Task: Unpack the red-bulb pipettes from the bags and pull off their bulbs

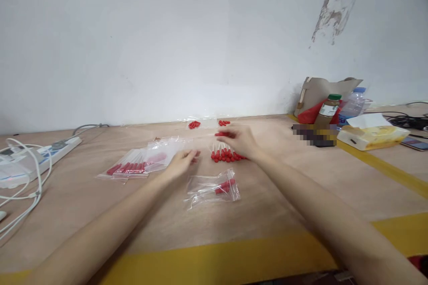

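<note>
My right hand [239, 140] is over a pile of white sticks with red bulb-like heads [229, 156], most heads facing me. Its fingers are closed around a red piece [220, 133], which looks like the head of one such stick; the fingers hide the rest. To the left, my left hand [182, 162] hovers beside clear plastic bags [167, 147], fingers slightly apart, with nothing visible in them. Between my forearms lies a clear zip bag [200, 187] with red-headed sticks inside. More bagged red-headed sticks [132, 167] lie left of my left hand.
Small red pieces [194, 124] on clear plastic lie near the wall. At left sits a power strip [60, 151] with white cables [40, 178]. On the right stand a green-capped bottle [328, 111], a water bottle [352, 104], a tissue pack [372, 133] and a phone [414, 143].
</note>
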### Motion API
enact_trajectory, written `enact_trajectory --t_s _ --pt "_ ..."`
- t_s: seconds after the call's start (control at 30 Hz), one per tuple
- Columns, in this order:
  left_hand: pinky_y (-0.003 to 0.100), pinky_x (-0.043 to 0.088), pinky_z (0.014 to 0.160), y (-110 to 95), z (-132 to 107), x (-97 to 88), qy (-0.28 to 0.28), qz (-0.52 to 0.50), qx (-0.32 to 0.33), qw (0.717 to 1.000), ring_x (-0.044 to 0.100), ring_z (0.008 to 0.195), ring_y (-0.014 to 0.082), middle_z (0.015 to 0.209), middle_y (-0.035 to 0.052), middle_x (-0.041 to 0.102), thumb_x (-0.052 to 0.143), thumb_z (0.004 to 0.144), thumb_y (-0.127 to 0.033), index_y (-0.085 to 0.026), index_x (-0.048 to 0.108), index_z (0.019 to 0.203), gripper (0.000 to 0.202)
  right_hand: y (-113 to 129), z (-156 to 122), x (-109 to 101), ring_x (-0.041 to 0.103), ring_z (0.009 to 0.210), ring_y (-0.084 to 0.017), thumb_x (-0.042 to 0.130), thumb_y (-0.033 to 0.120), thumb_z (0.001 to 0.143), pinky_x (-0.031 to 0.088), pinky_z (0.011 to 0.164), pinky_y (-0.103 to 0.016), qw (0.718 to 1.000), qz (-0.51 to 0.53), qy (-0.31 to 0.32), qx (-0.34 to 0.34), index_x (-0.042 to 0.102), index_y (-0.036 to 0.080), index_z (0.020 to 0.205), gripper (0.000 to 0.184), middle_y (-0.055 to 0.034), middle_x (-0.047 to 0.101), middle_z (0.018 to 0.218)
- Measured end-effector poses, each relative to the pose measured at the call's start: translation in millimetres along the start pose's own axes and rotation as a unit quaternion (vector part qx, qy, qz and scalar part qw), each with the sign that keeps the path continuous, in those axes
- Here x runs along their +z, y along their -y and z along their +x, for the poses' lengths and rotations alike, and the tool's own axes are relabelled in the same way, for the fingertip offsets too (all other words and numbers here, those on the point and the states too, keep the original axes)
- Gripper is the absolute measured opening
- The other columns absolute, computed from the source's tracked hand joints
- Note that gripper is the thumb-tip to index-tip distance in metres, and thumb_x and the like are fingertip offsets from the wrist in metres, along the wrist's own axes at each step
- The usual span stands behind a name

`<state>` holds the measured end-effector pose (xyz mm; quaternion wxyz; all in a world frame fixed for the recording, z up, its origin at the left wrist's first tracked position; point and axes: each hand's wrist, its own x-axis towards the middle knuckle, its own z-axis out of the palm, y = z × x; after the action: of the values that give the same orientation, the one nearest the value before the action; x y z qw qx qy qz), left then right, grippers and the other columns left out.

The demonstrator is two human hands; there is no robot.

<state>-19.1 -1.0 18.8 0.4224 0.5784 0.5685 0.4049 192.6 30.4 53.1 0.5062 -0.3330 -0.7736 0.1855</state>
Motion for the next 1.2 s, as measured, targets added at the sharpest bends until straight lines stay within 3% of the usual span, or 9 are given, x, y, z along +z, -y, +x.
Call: enact_trajectory --t_s 0.13,0.27,0.37,0.47,0.67,0.8,0.97,1.2 --pt "0.027 0.050 0.063 -14.3 34.2 4.2 0.001 -0.033 -0.071 0.997 0.058 0.056 0.0120 0.070 0.0061 0.063 0.057 0.075 -0.044 -0.011 0.060 0.074 0.033 -5.1 -1.1 53.5 0.057 0.079 -0.015 0.054 0.010 0.076 0.043 0.075 -0.027 0.979 -0.165 0.107 -0.058 0.067 0.014 0.083 0.016 -0.0078 0.062 0.085" --pt "0.027 0.050 0.053 -15.0 50.3 9.7 0.025 -0.029 -0.123 0.992 0.055 0.045 0.0121 0.053 0.0040 0.058 0.055 0.077 -0.034 -0.010 0.057 0.063 0.028 -8.2 -3.5 69.4 0.057 0.080 -0.016 0.054 0.014 0.077 0.041 0.072 -0.026 0.960 -0.220 0.166 -0.054 0.067 0.014 0.084 0.015 -0.0082 0.062 0.088" --pt "0.024 0.048 0.050 -11.8 54.1 15.4 0.034 -0.020 -0.124 0.991 0.055 0.044 0.0120 0.050 0.0033 0.058 0.058 0.075 -0.028 -0.011 0.057 0.058 0.024 -11.9 -1.9 64.5 0.057 0.073 -0.015 0.064 0.028 0.072 0.040 0.067 -0.025 0.960 -0.196 0.192 -0.050 0.068 0.015 0.076 0.014 -0.0058 0.064 0.080" --pt "0.021 0.048 0.053 -8.7 56.3 20.4 0.036 -0.011 -0.105 0.994 0.055 0.047 0.0101 0.050 0.0013 0.058 0.064 0.069 -0.019 -0.011 0.058 0.055 0.017 -15.6 -1.5 52.5 0.057 0.062 -0.012 0.057 0.036 0.076 0.039 0.059 -0.022 0.976 -0.109 0.191 0.007 0.068 0.016 0.076 0.022 -0.0031 0.065 0.072" --pt "0.020 0.049 0.058 -0.2 64.7 25.3 0.025 0.021 -0.084 0.996 0.055 0.054 0.0086 0.058 0.0003 0.059 0.066 0.067 -0.016 -0.009 0.061 0.065 0.008 -20.0 -16.6 16.1 0.053 0.051 -0.009 0.049 0.038 0.080 0.038 0.051 -0.021 0.991 -0.011 0.105 0.079 0.065 0.015 0.070 0.029 -0.0020 0.064 0.063" --pt "0.024 0.050 0.066 8.5 73.2 29.4 0.011 0.057 -0.074 0.996 0.059 0.067 0.0115 0.076 0.0042 0.061 0.064 0.072 -0.017 -0.008 0.061 0.083 0.014 -26.9 -40.6 -4.0 0.049 0.050 -0.009 0.050 0.040 0.078 0.036 0.048 -0.020 0.991 -0.006 0.079 0.108 0.063 0.014 0.064 0.032 -0.0011 0.060 0.057" --pt "0.038 0.049 0.076 17.2 81.4 33.4 0.002 0.107 -0.051 0.993 0.056 0.092 0.0181 0.109 0.0078 0.054 0.049 0.086 -0.030 -0.014 0.050 0.111 0.029 -29.3 -71.1 -10.8 0.042 0.048 -0.007 0.054 0.041 0.074 0.030 0.044 -0.020 0.982 0.007 0.089 0.167 0.062 0.013 0.065 0.030 0.0006 0.054 0.055" --pt "0.029 0.047 0.075 25.5 89.6 29.2 -0.027 0.156 0.052 0.986 0.062 0.076 0.0172 0.082 0.0056 0.067 0.058 0.077 -0.020 -0.010 0.060 0.103 0.028 -19.5 -89.8 -12.7 0.046 0.051 -0.008 0.061 0.038 0.068 0.032 0.046 -0.020 0.961 0.055 0.156 0.223 0.062 0.013 0.066 0.025 -0.0004 0.057 0.057"
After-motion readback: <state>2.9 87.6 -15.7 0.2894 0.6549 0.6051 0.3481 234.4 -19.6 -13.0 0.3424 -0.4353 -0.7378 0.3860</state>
